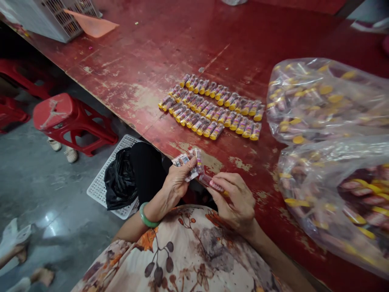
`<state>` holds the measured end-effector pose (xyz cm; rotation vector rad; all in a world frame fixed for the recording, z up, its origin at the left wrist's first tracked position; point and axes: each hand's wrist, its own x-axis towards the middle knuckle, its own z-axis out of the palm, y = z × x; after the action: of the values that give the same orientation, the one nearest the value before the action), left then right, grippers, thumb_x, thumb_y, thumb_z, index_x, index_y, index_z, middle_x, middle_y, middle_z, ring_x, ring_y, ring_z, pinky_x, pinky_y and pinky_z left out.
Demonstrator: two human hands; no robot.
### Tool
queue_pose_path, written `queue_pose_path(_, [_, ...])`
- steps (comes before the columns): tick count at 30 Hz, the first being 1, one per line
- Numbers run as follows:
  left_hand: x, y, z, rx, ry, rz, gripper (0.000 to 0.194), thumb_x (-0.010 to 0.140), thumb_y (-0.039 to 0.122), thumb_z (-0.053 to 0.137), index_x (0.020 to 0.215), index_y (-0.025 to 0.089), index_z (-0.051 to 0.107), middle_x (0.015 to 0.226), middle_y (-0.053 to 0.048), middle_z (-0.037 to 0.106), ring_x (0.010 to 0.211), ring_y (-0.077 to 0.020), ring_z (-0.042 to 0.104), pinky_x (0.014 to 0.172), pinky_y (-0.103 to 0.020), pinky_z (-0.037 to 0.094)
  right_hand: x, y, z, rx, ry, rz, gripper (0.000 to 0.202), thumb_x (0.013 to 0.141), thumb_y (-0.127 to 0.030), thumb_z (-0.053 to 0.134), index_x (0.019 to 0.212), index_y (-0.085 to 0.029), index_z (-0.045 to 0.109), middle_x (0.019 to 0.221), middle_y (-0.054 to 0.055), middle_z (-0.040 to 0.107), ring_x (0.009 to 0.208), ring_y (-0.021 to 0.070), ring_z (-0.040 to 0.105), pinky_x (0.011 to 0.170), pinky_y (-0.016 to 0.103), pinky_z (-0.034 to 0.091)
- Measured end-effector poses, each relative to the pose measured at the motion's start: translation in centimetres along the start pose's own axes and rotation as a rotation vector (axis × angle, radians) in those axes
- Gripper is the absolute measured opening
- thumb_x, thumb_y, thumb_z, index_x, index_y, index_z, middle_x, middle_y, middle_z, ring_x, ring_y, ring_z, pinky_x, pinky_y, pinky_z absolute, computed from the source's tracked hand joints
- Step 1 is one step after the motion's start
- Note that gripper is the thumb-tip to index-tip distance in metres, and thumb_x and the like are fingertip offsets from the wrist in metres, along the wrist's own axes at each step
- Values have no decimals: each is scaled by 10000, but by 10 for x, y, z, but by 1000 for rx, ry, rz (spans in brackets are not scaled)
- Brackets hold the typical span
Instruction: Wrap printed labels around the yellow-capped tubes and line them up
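- Clear tube (209, 182) with pink contents and a yellow end: I see it held between the thumb and fingers of the right hand (237, 198), just past the wearer's lap at the near edge of a red table (243, 40).
- My right grip is closed to about the tube's width; the yellow end sits by the curled fingers, while the see-through end sticks out, pointing left and far.
- My left hand (176, 178) is closed on printed slips (181, 160), thumb pressed on top, just left of the tube. I cannot tell whether slips and tube touch.
- Farther off, rows of tubes (209, 109) lie side by side, yellow ends toward the near side.
- At right, two clear plastic bags (316, 154) full of tubes, one near and one far; the near one gapes.
- At left, below the table, a red stool (54, 111) and a white crate (106, 174) bearing a black bag (121, 178).
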<state>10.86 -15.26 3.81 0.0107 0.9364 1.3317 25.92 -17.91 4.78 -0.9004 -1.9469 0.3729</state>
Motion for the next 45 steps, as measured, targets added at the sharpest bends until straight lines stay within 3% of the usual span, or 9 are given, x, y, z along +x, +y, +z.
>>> queue_pose_path(8, [-6,3,7,-43,14,-38,327,521,182,872,784,148,680,752,-5,682,657,-136,627,751,-292,520,-1,3,5,-227,66,-138,430,769,-47,636,1154,-225,564,952,91,654,887,240,637,745,414,553])
queue_pose_path(15, [-5,2,7,-42,60,-71,274,567,190,848,771,157,667,747,0,672,648,-127,614,716,-272,518,-5,2,7,-129,68,-83,424,753,-49,660,1148,-174,570,944,105,651,869,227,634,720,395,567])
queue_pose_path(21, [-6,-2,5,-48,8,-7,369,482,202,896,765,130,671,716,2,667,621,-110,602,683,-255,508,-3,3,6,-195,59,-139,447,749,-45,661,1171,-155,562,963,122,650,880,231,633,731,388,567])
queue_pose_path(24, [-5,-5,1,14,14,37,364,507,225,893,779,124,674,710,4,663,608,-99,598,640,-238,499,-2,2,7,-198,71,-143,469,741,-37,670,1177,-163,554,949,115,652,886,234,637,738,387,567])
queue_pose_path(30, [-1,-9,-9,116,-18,-32,385,546,288,880,837,126,686,765,-23,685,651,-133,635,643,-276,529,-6,4,8,-193,39,-143,407,761,-46,665,1137,-161,560,940,111,646,883,227,639,728,381,569])
queue_pose_path(37, [-6,-13,-4,101,-65,-1,341,503,212,895,745,103,680,663,-3,667,570,-102,611,589,-222,514,-7,3,16,-310,13,-103,372,798,-89,657,1140,-190,553,1004,117,619,933,235,631,756,361,578])
queue_pose_path(40, [-8,-11,-2,112,-107,-11,348,500,230,898,730,103,671,658,-4,665,565,-104,607,573,-218,506,3,3,12,-211,18,-51,412,803,-164,682,1182,-179,520,1015,123,599,972,240,613,805,381,573])
queue_pose_path(43, [-5,-7,-3,80,-105,-6,389,502,274,900,776,120,672,699,1,676,607,-111,622,639,-243,522,12,5,-2,11,-125,36,499,797,-297,704,1234,-166,501,1141,155,577,1047,257,593,845,411,564])
queue_pose_path(45, [-4,-5,-4,88,-110,-33,438,486,303,905,808,122,670,725,-5,680,633,-124,628,670,-267,527,12,7,-11,94,-190,78,449,826,-258,662,1241,-171,513,1187,158,572,1052,244,599,822,389,568])
